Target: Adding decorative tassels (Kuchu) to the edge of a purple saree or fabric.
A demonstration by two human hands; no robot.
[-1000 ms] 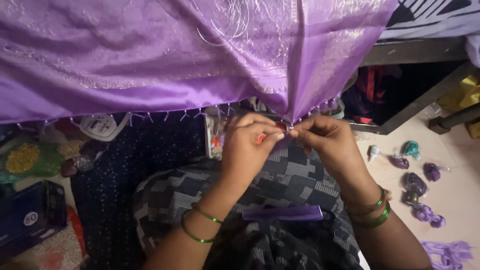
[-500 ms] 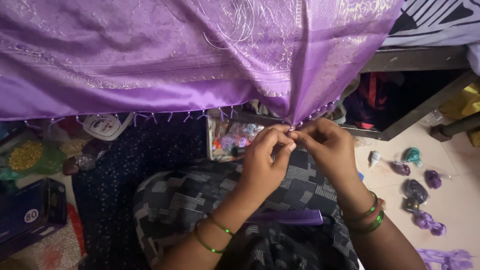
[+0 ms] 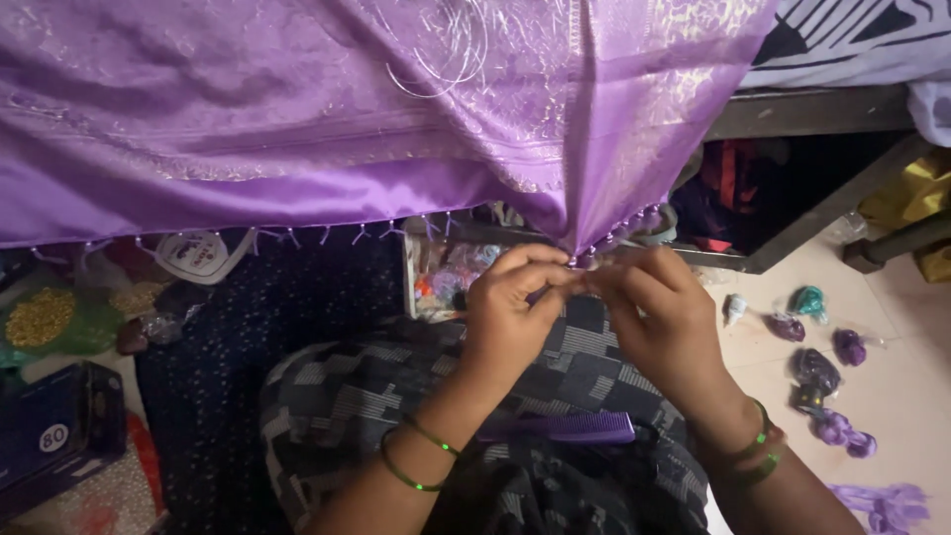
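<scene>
A shiny purple cloth (image 3: 327,119) with pale gold patterning hangs across the top of the view, small tassels along its lower edge. My left hand (image 3: 510,322) and my right hand (image 3: 659,317) meet at the lowest corner of the cloth's edge (image 3: 582,256), fingertips pinched together on the edge there. Both wrists wear green bangles. A purple comb (image 3: 565,428) lies on my lap, on grey and black patterned fabric, between my forearms.
A clear box of coloured beads (image 3: 446,282) sits behind my hands. Small bags of purple and teal beads (image 3: 817,367) lie on the pale floor at right. A bag of gold beads (image 3: 45,317) and a dark blue box (image 3: 54,436) are at left. A metal frame (image 3: 792,114) is behind.
My hands have shifted slightly right and up along the cloth's edge, staying pinched on its corner. The bead box behind them has come into view.
</scene>
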